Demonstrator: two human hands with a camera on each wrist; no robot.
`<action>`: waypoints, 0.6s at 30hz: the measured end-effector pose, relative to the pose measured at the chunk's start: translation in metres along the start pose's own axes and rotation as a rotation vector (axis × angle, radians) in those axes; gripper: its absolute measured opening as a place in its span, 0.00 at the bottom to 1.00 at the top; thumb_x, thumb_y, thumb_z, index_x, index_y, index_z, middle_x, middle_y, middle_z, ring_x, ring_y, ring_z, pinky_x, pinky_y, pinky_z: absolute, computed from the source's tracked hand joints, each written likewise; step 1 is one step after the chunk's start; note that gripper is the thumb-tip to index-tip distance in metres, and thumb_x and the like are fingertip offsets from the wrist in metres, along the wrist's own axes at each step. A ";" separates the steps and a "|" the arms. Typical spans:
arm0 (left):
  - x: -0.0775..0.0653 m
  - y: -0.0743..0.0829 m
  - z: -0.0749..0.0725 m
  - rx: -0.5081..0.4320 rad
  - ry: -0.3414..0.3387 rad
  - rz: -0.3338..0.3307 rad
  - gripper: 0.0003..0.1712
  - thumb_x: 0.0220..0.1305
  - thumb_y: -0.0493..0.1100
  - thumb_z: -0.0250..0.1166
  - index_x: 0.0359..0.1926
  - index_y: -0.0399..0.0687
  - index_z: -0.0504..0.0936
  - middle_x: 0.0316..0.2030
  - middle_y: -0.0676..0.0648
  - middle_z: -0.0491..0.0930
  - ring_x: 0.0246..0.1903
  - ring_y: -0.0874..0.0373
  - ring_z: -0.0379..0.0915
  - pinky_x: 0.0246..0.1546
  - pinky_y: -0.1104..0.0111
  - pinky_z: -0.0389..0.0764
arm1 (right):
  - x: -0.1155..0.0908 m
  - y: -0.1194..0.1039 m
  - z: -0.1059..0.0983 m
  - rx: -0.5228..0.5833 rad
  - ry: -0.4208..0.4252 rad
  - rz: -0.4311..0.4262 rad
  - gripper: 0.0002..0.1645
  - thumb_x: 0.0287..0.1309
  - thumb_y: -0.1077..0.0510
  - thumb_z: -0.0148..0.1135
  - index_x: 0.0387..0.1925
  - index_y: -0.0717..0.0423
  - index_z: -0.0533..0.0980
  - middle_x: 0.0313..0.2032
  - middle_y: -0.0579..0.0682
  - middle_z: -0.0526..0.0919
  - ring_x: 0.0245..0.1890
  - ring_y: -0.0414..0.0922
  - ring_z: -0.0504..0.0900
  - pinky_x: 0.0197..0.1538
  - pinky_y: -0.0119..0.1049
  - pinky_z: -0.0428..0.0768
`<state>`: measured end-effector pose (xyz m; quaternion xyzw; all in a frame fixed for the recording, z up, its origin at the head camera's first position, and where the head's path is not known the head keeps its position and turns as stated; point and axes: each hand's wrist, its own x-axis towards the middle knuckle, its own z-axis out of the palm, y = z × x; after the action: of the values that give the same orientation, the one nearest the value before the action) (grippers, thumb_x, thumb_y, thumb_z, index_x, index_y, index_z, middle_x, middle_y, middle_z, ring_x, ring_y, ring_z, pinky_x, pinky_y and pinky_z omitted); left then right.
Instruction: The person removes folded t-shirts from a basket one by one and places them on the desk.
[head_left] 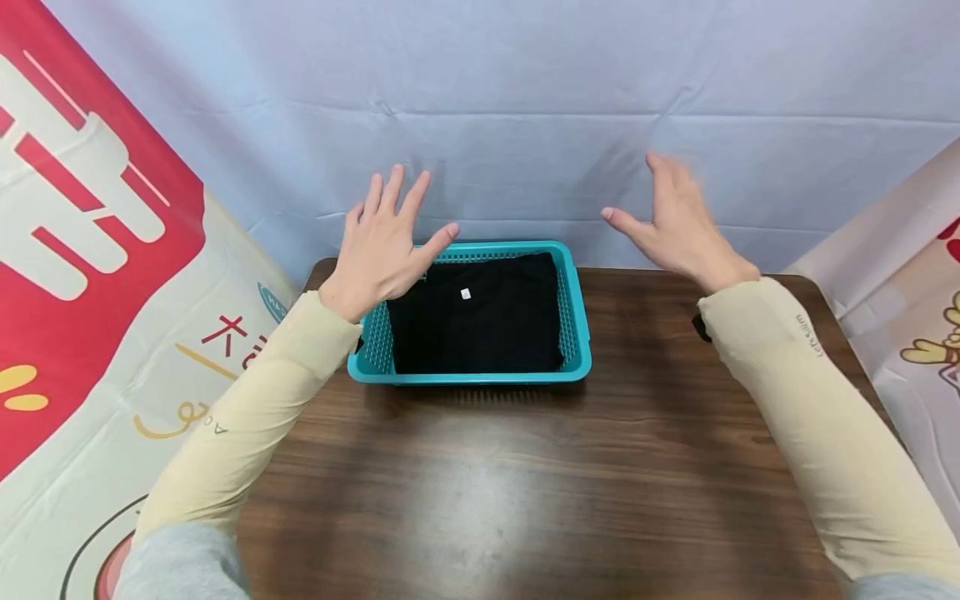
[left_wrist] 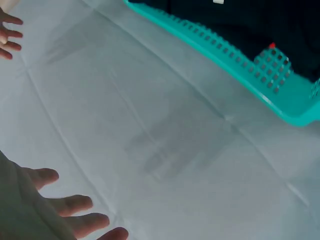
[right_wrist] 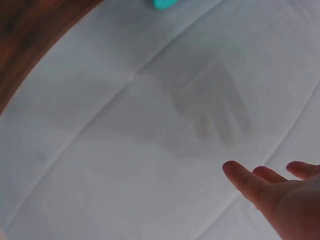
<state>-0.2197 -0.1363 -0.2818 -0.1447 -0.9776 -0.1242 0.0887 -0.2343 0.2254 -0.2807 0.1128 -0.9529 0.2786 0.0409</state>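
A turquoise plastic basket (head_left: pixel 582 333) with perforated walls stands at the far edge of the table in the head view. Folded black cloth (head_left: pixel 480 333) lies inside it, with a small white tag (head_left: pixel 466 293) on top. My left hand (head_left: pixel 382 242) is raised over the basket's left back corner, fingers spread and holding nothing. To the right of the basket, my right hand (head_left: pixel 678 217) hovers in the air, its fingers extended and slightly blurred. In the left wrist view a small red spot (left_wrist: pixel 272 45) shows beside the cloth at the basket wall.
The brown wooden table (head_left: pixel 480 483) has rounded far corners. Behind it hangs a pale cloth backdrop (head_left: pixel 525 108). A printed red and white banner (head_left: pixel 90 250) hangs at the left, and another printed sheet (head_left: pixel 915 292) at the right.
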 end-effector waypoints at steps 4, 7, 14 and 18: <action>-0.012 -0.003 0.005 -0.086 0.004 0.002 0.47 0.64 0.77 0.38 0.76 0.63 0.46 0.70 0.38 0.56 0.66 0.41 0.56 0.59 0.45 0.63 | -0.008 -0.003 0.018 0.040 -0.021 0.019 0.55 0.65 0.36 0.50 0.76 0.57 0.34 0.74 0.64 0.43 0.73 0.63 0.47 0.70 0.62 0.52; -0.023 -0.008 0.011 -0.146 -0.027 -0.014 0.46 0.65 0.76 0.38 0.76 0.60 0.47 0.60 0.36 0.65 0.50 0.44 0.65 0.48 0.51 0.69 | -0.015 -0.004 0.032 0.054 -0.044 0.034 0.54 0.65 0.38 0.50 0.76 0.58 0.35 0.71 0.66 0.51 0.68 0.64 0.55 0.66 0.62 0.58; -0.046 -0.027 0.037 -0.267 -0.155 -0.094 0.47 0.67 0.74 0.35 0.77 0.54 0.42 0.70 0.35 0.56 0.64 0.40 0.62 0.62 0.47 0.67 | -0.029 -0.003 0.073 0.112 -0.117 0.038 0.51 0.66 0.41 0.53 0.75 0.60 0.40 0.64 0.66 0.65 0.61 0.60 0.68 0.61 0.58 0.69; -0.056 -0.036 0.057 -0.314 -0.219 -0.123 0.46 0.69 0.71 0.35 0.77 0.49 0.41 0.72 0.33 0.51 0.67 0.38 0.59 0.64 0.45 0.65 | -0.035 -0.003 0.098 0.147 -0.173 0.039 0.50 0.67 0.42 0.54 0.75 0.61 0.41 0.63 0.65 0.67 0.60 0.59 0.69 0.60 0.57 0.72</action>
<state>-0.1855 -0.1691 -0.3555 -0.1093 -0.9571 -0.2639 -0.0493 -0.2010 0.1766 -0.3667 0.1206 -0.9318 0.3378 -0.0553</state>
